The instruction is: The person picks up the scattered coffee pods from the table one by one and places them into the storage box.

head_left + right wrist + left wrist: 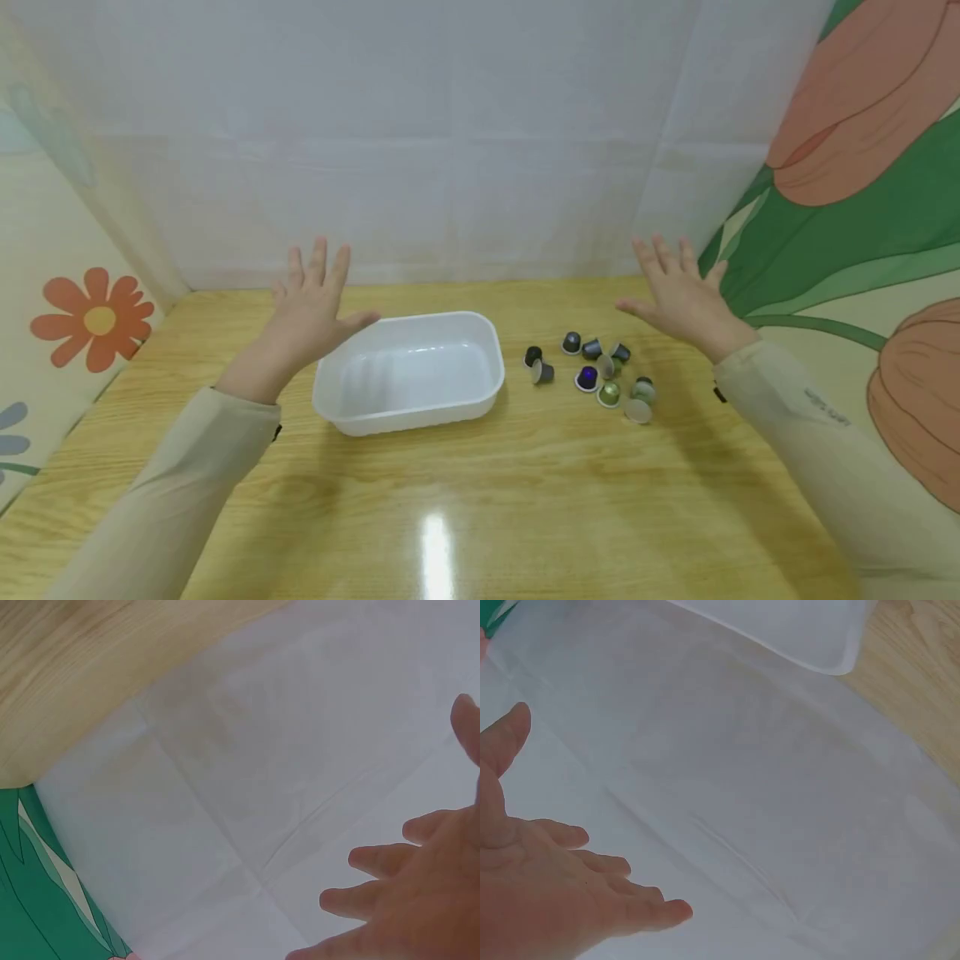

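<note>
My left hand [306, 321] is raised with its fingers spread, nearest to a white plastic basin [408, 421], whose left rear corner its thumb overlaps in the head view. The right hand [681, 300], also spread and holding nothing, hovers behind and to the right of a loose group of coffee capsules. Among these are a dark purple capsule [588, 378], a green capsule [610, 393], a black capsule [533, 356] and a grey capsule lying on its side [543, 372]. In the wrist views, the left palm [547, 892] and right palm [427, 900] show bare.
The wooden table [480, 508] carries the basin left of centre and the capsules to its right. A white cloth [450, 150] hangs along the back edge. Flower-patterned cloths stand at the left [75, 225] and right [847, 267].
</note>
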Tool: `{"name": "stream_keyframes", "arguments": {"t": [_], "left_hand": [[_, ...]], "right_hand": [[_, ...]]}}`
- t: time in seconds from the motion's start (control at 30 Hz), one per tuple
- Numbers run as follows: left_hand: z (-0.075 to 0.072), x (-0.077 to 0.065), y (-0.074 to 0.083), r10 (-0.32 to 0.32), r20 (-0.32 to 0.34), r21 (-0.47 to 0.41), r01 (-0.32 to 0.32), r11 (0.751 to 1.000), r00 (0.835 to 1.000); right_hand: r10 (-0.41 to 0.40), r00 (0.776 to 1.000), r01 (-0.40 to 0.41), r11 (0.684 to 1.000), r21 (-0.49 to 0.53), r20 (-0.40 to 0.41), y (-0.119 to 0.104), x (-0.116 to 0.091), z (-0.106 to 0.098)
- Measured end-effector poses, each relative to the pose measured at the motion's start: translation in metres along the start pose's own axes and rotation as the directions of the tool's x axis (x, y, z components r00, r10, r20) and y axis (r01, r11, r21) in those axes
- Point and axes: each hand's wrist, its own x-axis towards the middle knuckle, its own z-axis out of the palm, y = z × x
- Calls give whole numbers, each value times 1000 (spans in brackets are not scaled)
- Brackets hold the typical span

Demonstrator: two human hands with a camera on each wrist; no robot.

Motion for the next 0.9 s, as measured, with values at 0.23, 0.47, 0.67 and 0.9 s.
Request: {"name": "stream_keyframes", "arguments": {"t": [0.23,0.47,0.67,0.9], "left_hand": [[9,-11,-16,6,27,-108,-3,994,1000],[27,-22,-38,-37,69,-217,51,975,997],[42,-29,-54,-93,91,-272,115,955,992],[54,-37,-64,-195,134,-319,229,920,972]], "right_hand": [[-12,999,11,999,-47,-32,5,-9,3],[-15,1000,13,997,-74,-21,9,-20,6],[-15,1000,15,996,-93,-2,14,-27,14],[-20,999,17,995,-99,-28,19,-34,23]]}}
